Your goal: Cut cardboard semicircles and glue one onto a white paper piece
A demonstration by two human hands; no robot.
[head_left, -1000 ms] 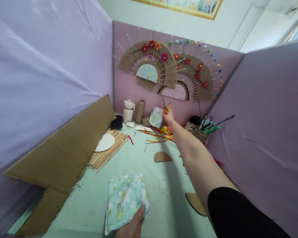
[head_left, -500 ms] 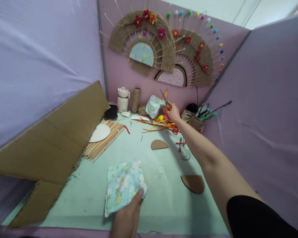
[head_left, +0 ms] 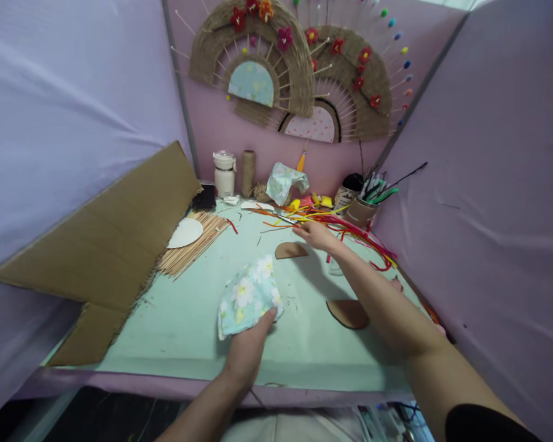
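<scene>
Near the middle of the table, my left hand (head_left: pixel 253 341) grips a folded piece of light blue floral fabric (head_left: pixel 242 294) at its lower right edge, thumb on top. My right hand (head_left: pixel 317 237) reaches out over the table and is closed on scissors (head_left: pixel 283 218). Their blades point left above the pipe cleaners; the handles are mostly hidden by my fingers. A brown cardboard half-circle (head_left: pixel 290 250) lies just below that hand. Behind the scissors sits a crumpled piece of the same fabric (head_left: pixel 281 182).
Large cardboard (head_left: pixel 120 215) leans at the left beside wooden sticks (head_left: pixel 198 252) and a white oval (head_left: pixel 185 233). Orange, yellow and red pipe cleaners (head_left: pixel 364 232) spread at the back right. Another cardboard half-circle (head_left: pixel 348 314) lies under my right forearm. A jar (head_left: pixel 224 175) and tool cup (head_left: pixel 360 212) stand behind.
My right hand has come down from beside the crumpled fabric with the scissors, whose blades now point left. My left hand has raised and tilted the folded fabric. The view has tipped downward.
</scene>
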